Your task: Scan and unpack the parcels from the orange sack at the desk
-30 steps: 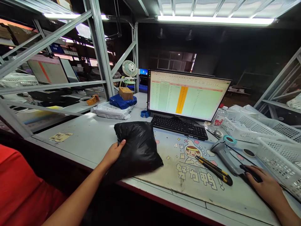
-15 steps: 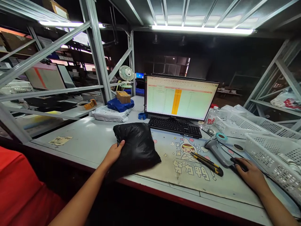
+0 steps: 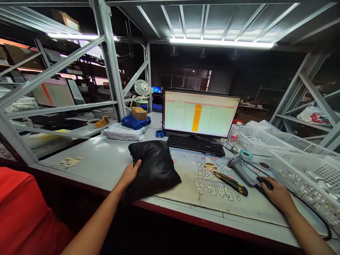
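My left hand (image 3: 130, 174) grips the left edge of a black plastic mailer bag (image 3: 155, 166), thumb on top. The puffy bag rests at the front edge of the desk, partly over it. On the right, my right hand (image 3: 277, 194) curves over a black computer mouse (image 3: 265, 183). Just beyond it lies a grey barcode scanner (image 3: 242, 170). A black and yellow utility knife (image 3: 230, 183) lies on the printed desk mat (image 3: 186, 191), between the bag and the mouse. Behind the bag stand the keyboard (image 3: 195, 145) and a monitor (image 3: 199, 113) showing a spreadsheet.
White plastic baskets (image 3: 302, 168) line the right side, beside a bottle (image 3: 236, 132) and a teal tape roll (image 3: 246, 154). At the back left are a white parcel (image 3: 123, 132), a blue parcel (image 3: 136, 122) and a small carton (image 3: 139, 113). Metal shelf posts (image 3: 107, 60) frame the desk.
The camera view has shifted slightly, so the desk items sit a little lower and further left on the right side. Both hands keep their holds on the bag and the mouse.
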`<state>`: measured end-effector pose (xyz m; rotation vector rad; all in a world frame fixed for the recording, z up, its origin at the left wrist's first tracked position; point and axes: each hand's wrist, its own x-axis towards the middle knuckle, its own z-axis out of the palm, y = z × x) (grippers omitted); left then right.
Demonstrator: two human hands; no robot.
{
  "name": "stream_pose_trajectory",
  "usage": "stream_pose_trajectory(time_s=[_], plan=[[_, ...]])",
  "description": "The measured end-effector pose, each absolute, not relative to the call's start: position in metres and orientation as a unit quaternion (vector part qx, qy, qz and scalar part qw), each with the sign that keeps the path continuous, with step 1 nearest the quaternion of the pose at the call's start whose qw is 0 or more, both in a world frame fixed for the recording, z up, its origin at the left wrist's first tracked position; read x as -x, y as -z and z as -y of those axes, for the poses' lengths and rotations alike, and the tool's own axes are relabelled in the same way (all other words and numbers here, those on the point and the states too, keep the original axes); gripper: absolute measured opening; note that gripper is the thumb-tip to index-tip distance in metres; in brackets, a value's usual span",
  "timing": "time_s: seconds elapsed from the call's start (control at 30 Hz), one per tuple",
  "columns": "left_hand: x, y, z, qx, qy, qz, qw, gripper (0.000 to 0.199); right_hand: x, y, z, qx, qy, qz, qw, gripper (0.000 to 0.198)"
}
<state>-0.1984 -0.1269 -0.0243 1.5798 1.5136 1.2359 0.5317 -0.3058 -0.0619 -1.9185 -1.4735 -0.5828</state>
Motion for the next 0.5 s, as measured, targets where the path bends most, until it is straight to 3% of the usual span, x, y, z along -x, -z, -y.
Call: stream_pose_trajectory(time_s=[0.3,0.37,0.5], plan=[[0.194,0.020,0.129,-0.594,-0.490,-0.562,0.301,0.081,-0.448,0.008,0.313,0.676,0.292,0.572,0.360,0.058],[0.192,0.021,0.132,-0.596,-0.501,-0.551,0.299,0.079,-0.406,0.005,0.305,0.677,0.233,0.622,0.316,0.057],[0.189,0.025,0.135,-0.609,-0.497,-0.539,0.302,0.076,-0.332,0.015,0.287,0.741,0.131,0.646,0.129,0.057]])
